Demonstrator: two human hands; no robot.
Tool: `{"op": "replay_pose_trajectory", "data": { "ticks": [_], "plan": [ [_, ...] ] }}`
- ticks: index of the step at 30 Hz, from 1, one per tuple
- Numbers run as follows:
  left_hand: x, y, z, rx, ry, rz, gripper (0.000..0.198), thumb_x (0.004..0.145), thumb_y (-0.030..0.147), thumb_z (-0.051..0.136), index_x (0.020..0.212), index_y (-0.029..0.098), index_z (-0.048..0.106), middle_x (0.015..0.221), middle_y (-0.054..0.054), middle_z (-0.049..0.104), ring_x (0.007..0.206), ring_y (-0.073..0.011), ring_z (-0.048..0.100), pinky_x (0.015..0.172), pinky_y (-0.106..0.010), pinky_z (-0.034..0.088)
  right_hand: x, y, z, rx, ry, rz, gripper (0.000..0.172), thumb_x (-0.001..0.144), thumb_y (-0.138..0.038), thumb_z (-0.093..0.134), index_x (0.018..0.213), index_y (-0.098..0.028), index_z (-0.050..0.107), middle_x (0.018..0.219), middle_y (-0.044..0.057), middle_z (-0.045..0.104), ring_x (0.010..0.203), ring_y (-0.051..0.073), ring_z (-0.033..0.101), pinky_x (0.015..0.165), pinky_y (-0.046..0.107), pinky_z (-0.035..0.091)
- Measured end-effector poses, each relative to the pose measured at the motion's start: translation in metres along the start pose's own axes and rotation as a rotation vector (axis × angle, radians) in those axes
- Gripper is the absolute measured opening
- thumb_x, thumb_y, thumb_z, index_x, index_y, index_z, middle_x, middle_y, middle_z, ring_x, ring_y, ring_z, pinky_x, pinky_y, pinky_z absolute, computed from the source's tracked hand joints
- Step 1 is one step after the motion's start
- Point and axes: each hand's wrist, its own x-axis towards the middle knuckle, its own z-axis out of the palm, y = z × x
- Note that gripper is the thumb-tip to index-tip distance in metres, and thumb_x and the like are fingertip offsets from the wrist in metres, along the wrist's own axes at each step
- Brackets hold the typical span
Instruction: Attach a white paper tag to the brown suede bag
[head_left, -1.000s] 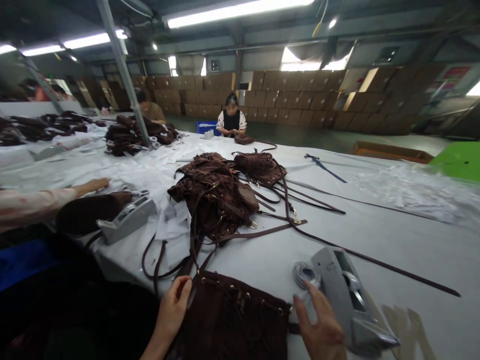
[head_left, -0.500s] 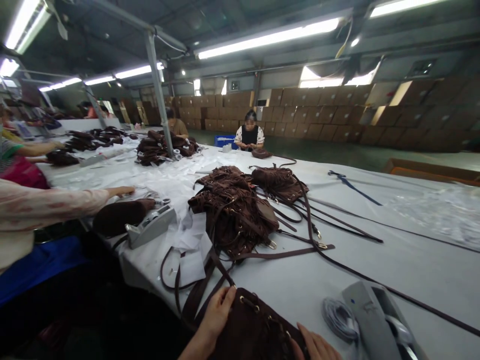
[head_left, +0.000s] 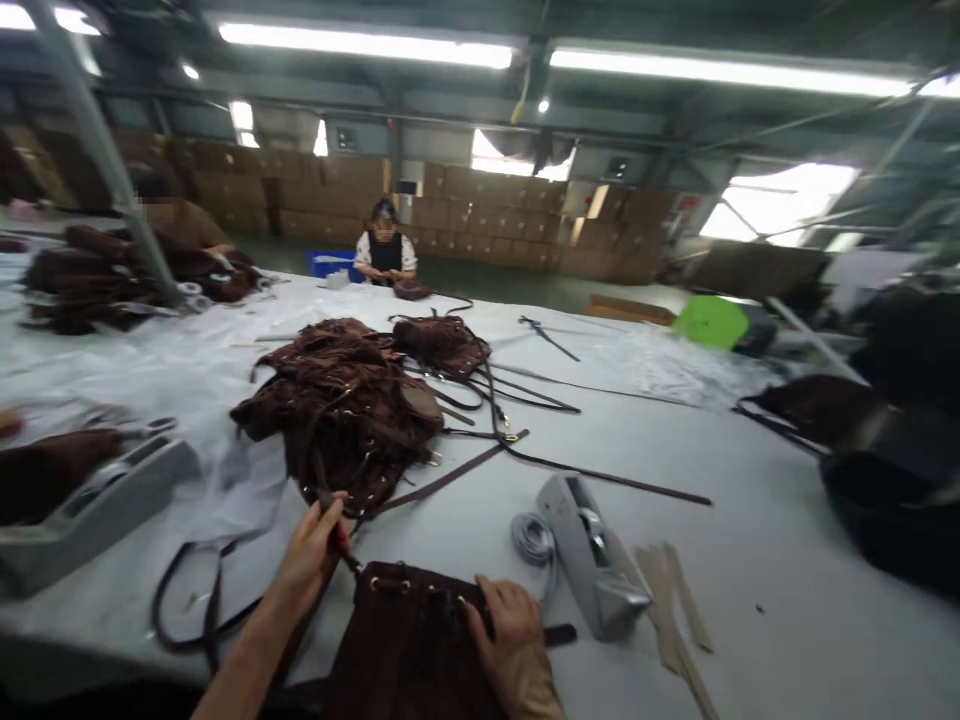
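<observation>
A dark brown drawstring bag [head_left: 420,650] with metal eyelets along its top lies directly before me. My left hand [head_left: 309,555] is closed around a brown strap [head_left: 346,562] beside the bag's upper left corner. At the upper right corner, my right hand [head_left: 514,630] grips the bag's edge, the thumb on the front and the fingers over the rim. Beyond them is a heap of similar brown bags [head_left: 345,400] with fringes, straps and gold clips. The lower part of the bag runs out of view.
A grey tape dispenser [head_left: 589,560] stands at right beside a coil of grey cord [head_left: 532,538] and beige strips [head_left: 671,600]. Another dispenser [head_left: 105,510] is at left by white paper [head_left: 247,500]. Long straps [head_left: 615,485] cross the white table. A co-worker [head_left: 385,250] sits opposite.
The view has swung right. My left hand has gone from the bag's corner to the strap. My right hand now shows fully, on the bag's upper right edge.
</observation>
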Motion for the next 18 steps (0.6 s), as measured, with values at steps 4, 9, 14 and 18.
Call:
{"op": "replay_pose_trajectory", "data": {
  "ticks": [4, 9, 14, 18],
  "plan": [
    [0.006, 0.009, 0.009, 0.571, -0.245, 0.035, 0.051, 0.074, 0.063, 0.068, 0.092, 0.016, 0.068, 0.042, 0.009, 0.041, 0.039, -0.0104, 0.036, 0.039, -0.019, 0.027, 0.000, -0.007, -0.003, 0.027, -0.016, 0.060, 0.027, 0.094, -0.034, 0.054, 0.116, -0.022, 0.061, 0.094, 0.005, 0.071, 0.089, 0.023, 0.065, 0.084, 0.039, 0.047],
    [-0.025, 0.022, 0.038, 0.889, -0.582, 0.234, 0.042, 0.085, 0.048, 0.060, 0.119, 0.024, 0.070, 0.080, -0.001, 0.071, 0.068, -0.0197, 0.060, 0.067, -0.028, 0.050, -0.001, -0.004, -0.006, 0.121, -0.037, 0.083, 0.028, 0.093, -0.035, 0.055, 0.117, -0.022, 0.063, 0.095, 0.006, 0.071, 0.090, 0.024, 0.065, 0.084, 0.040, 0.047],
    [-0.067, 0.007, 0.055, 0.877, -0.598, 0.272, 0.031, 0.090, 0.037, 0.056, 0.114, 0.028, 0.072, 0.102, -0.004, 0.075, 0.096, -0.0266, 0.066, 0.090, -0.034, 0.050, 0.011, -0.011, -0.029, 0.508, -0.083, 0.322, 0.043, 0.099, -0.050, 0.036, 0.103, -0.025, 0.070, 0.098, 0.008, 0.073, 0.095, 0.027, 0.064, 0.094, 0.045, 0.043],
    [-0.092, -0.007, 0.055, 0.927, -0.678, 0.320, 0.024, 0.093, 0.034, 0.054, 0.104, 0.030, 0.074, 0.104, -0.004, 0.074, 0.098, -0.0258, 0.065, 0.089, -0.032, 0.049, 0.022, -0.036, -0.059, 1.072, -0.105, 0.719, 0.061, 0.093, -0.069, 0.031, 0.094, -0.024, 0.072, 0.101, 0.008, 0.073, 0.097, 0.027, 0.064, 0.093, 0.041, 0.046]
  ]
}}
